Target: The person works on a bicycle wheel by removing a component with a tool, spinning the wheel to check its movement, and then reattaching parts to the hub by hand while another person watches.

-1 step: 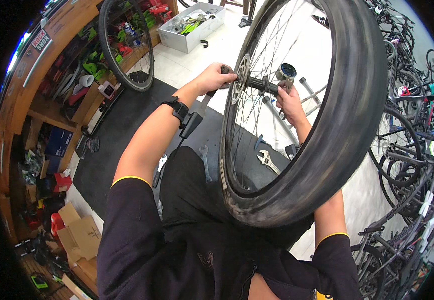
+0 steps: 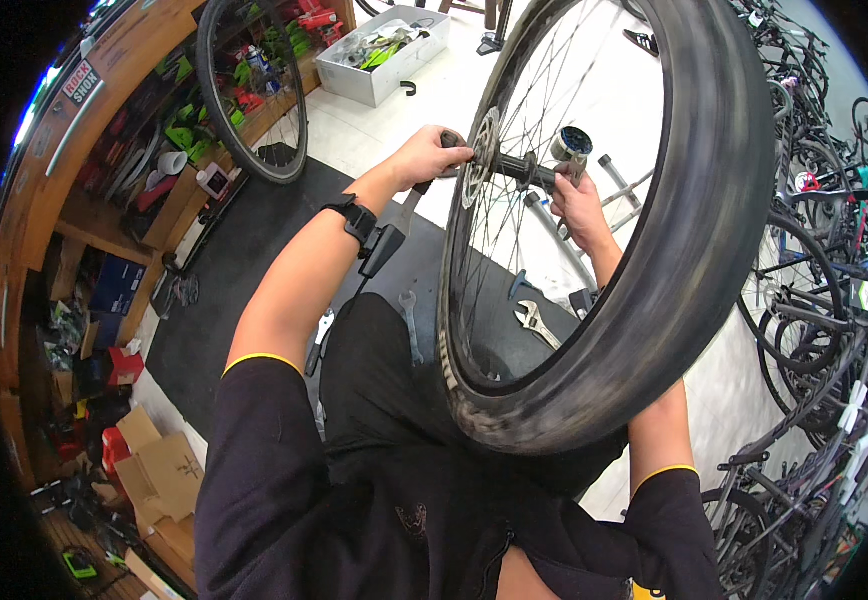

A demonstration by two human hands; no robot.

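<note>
A bicycle wheel [image 2: 716, 215] with a wide black tyre is tilted up in front of me, its tread smeared by motion. My left hand [image 2: 428, 158] pinches the axle end beside the disc brake rotor [image 2: 475, 178]. Under that hand a flat metal tool [image 2: 410, 207] slants downward; whether I grip it is unclear. On the far side of the black hub [image 2: 526, 170], my right hand [image 2: 582, 205] closes round the other axle end, with a grey metal piece at its fingers. A round tin [image 2: 571, 143] with dark contents appears just beyond it.
An adjustable wrench [image 2: 536, 324] and an open-end wrench [image 2: 410, 325] lie on the dark mat [image 2: 244, 290]. Another wheel [image 2: 301, 120] leans against the wooden shelving at left. Behind stands a white bin [image 2: 349, 75] of parts. Several bicycles [image 2: 824, 330] crowd the right side.
</note>
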